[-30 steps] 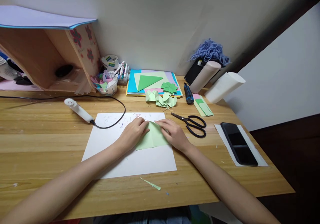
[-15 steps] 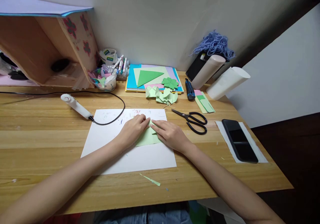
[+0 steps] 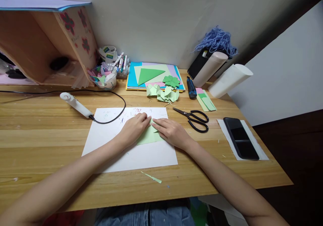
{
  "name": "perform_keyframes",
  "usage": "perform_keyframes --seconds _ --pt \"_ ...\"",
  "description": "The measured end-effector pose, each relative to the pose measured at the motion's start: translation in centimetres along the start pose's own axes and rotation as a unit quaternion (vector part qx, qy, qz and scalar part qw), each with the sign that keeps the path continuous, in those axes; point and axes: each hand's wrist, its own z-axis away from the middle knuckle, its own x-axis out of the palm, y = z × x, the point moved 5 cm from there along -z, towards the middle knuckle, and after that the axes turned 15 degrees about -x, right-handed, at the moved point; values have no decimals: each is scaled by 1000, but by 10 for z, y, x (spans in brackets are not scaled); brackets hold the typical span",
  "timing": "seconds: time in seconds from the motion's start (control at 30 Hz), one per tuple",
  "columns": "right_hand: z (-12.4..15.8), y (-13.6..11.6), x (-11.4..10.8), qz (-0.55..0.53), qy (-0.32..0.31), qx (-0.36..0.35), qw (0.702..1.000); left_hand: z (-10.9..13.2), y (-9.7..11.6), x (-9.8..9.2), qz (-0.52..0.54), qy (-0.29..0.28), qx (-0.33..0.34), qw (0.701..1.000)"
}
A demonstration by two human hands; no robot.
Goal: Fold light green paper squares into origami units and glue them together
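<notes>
A light green paper (image 3: pixel 148 136) lies on a white sheet (image 3: pixel 113 148) in the middle of the wooden desk (image 3: pixel 37 135). My left hand (image 3: pixel 135 128) rests on the paper's left side, fingers curled with the tips at the top fold. My right hand (image 3: pixel 171 131) lies flat over the right side, fingers stretched left and pressing down a folded flap. The fingertips of both hands almost meet at the paper's upper point. Part of the paper is hidden under both hands.
Black scissors (image 3: pixel 195 120) lie right of the sheet, a phone (image 3: pixel 239 138) on white paper further right. A corded white tool (image 3: pixel 75 105) lies at the left. Coloured papers (image 3: pixel 153 76), folded green pieces (image 3: pixel 164 94), markers, tape and white rolls (image 3: pixel 228 81) line the back. A green scrap (image 3: pixel 152 178) lies near the front edge.
My right hand has slid left over the green paper, flattening the flap further. The camera has tilted a little, so everything sits slightly higher in view.
</notes>
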Motion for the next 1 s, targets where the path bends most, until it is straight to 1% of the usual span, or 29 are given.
perform_keyframes --seconds 0.2,0.37,0.53,0.63,0.8,1.0 --pt "-1 -3 1 3 5 5 1000 -1 0 1 -14 -2 3 1000" --pt "-2 -4 1 -3 3 6 1000 2 6 -4 8 -6 2 1000" --pt "-3 -4 -7 -28 5 1 1000 5 12 -10 5 -15 -15 1000" --pt "-3 -3 -13 -37 1 -6 999 6 14 -10 -1 -24 -7 1000" --pt "1 -2 -21 -14 14 14 1000 6 13 -7 -15 -21 3 1000" --pt "8 -2 -26 37 -11 21 999 7 14 -6 -26 -12 4 1000"
